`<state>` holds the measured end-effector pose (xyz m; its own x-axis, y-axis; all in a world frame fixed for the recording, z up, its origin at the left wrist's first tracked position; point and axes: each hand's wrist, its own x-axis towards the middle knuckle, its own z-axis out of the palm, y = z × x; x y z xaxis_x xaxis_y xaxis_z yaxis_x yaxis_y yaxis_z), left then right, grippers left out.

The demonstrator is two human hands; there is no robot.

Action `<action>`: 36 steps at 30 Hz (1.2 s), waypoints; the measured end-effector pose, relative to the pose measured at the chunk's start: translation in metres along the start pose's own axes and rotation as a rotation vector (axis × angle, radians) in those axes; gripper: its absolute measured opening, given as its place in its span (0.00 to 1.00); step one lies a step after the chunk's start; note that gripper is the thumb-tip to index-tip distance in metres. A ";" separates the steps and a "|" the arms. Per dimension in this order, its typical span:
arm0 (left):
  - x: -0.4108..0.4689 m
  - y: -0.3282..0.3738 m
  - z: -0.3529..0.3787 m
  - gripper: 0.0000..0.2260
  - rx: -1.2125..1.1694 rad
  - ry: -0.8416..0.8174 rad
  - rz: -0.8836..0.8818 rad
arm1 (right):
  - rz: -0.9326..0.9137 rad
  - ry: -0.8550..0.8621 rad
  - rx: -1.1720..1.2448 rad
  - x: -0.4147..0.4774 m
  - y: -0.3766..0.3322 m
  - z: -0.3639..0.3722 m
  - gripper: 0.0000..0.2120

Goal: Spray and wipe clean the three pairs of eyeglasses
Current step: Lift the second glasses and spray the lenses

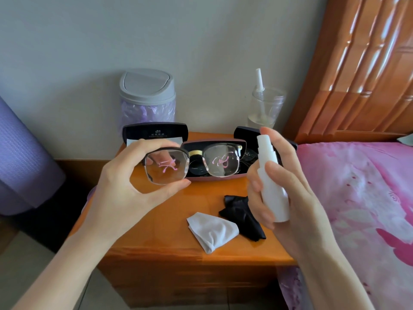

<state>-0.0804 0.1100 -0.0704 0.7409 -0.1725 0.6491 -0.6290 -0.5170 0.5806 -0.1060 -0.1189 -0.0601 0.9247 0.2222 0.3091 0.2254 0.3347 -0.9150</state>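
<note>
My left hand [125, 186] pinches a pair of eyeglasses [194, 164] by the left lens rim, holding them up over the nightstand. Pink marks smear both lenses. My right hand [279, 189] grips a small white spray bottle [271, 184], index finger on top of the nozzle, which points toward the glasses. Behind the held pair lies an open pink case [214, 177] with dark glasses inside. A white cloth [212, 229] and a black cloth [243, 215] lie on the wooden nightstand [169, 224].
Two open black cases [154, 130] stand at the back of the nightstand. A grey-lidded bin [147, 95] and a clear cup [266, 108] holding a sprayer sit behind. A pink bed [357, 198] lies right, a purple roll [20, 157] left.
</note>
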 end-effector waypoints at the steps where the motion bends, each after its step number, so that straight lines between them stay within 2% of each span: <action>1: 0.000 0.000 0.000 0.23 0.003 0.001 0.001 | -0.008 0.016 -0.028 -0.001 -0.001 0.001 0.23; 10: -0.001 0.003 -0.002 0.22 0.019 0.007 0.001 | -0.067 0.068 -0.278 -0.005 -0.001 0.006 0.26; 15: -0.001 0.002 -0.002 0.22 0.021 0.013 -0.014 | -0.193 0.181 -0.665 -0.012 0.005 0.013 0.29; 19: -0.001 0.003 -0.002 0.23 0.016 0.008 -0.011 | -0.187 0.171 -0.814 -0.013 0.014 0.021 0.27; 29: -0.001 0.005 0.000 0.22 0.027 0.007 0.003 | -0.167 0.167 -0.789 -0.012 0.019 0.024 0.24; 36: -0.002 0.006 -0.002 0.22 0.036 0.005 -0.001 | -0.196 0.216 -0.833 -0.013 0.019 0.026 0.26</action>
<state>-0.0859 0.1086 -0.0673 0.7403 -0.1683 0.6509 -0.6196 -0.5466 0.5633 -0.1216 -0.0919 -0.0749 0.8648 0.0251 0.5015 0.4586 -0.4462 -0.7685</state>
